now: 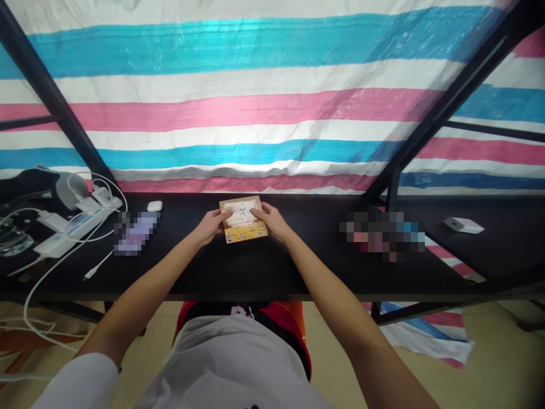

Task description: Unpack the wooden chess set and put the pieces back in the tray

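A flat, square package (244, 227) with brown, cream and yellow print is held between both hands, just over the middle of the black table. Its printed face is turned up toward me, and dark brush-like marks stand in the cream part. My left hand (212, 225) grips the left side, thumb lying on top. On the other side my right hand (273, 221) holds the right edge, its thumb also on the face. The fingers of both hands are mostly hidden beneath or behind the package. I cannot tell whether it touches the tabletop.
On the black table (255, 278), a white power strip (79, 227) with cables lies left, near a blurred phone (137, 234) and a white earbud case (155, 206). Blurred items (383, 234) lie right. A white device (464, 225) sits farther right. Dark metal posts (63, 119) frame the striped sheet (238, 108).
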`<state>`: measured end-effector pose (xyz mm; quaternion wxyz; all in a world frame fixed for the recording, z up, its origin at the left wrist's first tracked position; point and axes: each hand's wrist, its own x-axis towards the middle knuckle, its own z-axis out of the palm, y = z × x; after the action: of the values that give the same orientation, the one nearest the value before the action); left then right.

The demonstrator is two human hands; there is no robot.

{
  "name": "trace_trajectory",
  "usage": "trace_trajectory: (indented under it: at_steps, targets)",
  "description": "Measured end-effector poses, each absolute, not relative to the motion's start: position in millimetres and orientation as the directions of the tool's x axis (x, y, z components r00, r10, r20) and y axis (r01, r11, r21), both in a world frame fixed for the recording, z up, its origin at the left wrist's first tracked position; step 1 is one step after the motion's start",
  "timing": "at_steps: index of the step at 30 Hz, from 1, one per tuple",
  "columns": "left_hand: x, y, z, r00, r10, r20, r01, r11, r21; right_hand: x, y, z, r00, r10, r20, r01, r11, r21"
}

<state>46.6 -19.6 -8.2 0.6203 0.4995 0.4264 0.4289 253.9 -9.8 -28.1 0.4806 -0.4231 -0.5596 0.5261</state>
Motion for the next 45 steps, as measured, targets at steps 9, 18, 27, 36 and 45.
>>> trace_trajectory:
  at_steps: [9, 18, 27, 36, 45]
  targets:
    - [46.4, -21.3, -6.4, 0.179, 0.982, -0.053, -0.077, 0.068, 0.995, 261.6, -10.4, -35.4, -0.361, 0.930, -0.068, 0.060, -0.050, -0.997]
    - [44.7, -18.9, -8.9, 0.197, 0.979, -0.056, -0.043, 0.065, 0.997, 262.1, -9.4, -36.3, -0.363, 0.930, -0.064, 0.083, -0.036, -0.996]
    - [45.7, -21.2, -6.2, 0.191, 0.980, -0.063, -0.036, 0.071, 0.997, 263.1, -8.8, -37.2, -0.366, 0.929, -0.054, 0.094, -0.021, -0.995]
    - [46.1, -21.2, -5.2, 0.181, 0.981, -0.070, -0.036, 0.077, 0.996, 262.8, -9.5, -35.7, -0.361, 0.932, -0.042, 0.094, -0.009, -0.996]
    - [44.8, -18.2, -9.5, 0.202, 0.978, -0.058, -0.050, 0.069, 0.996, 263.2, -9.6, -35.4, -0.360, 0.932, -0.039, 0.131, 0.009, -0.991]
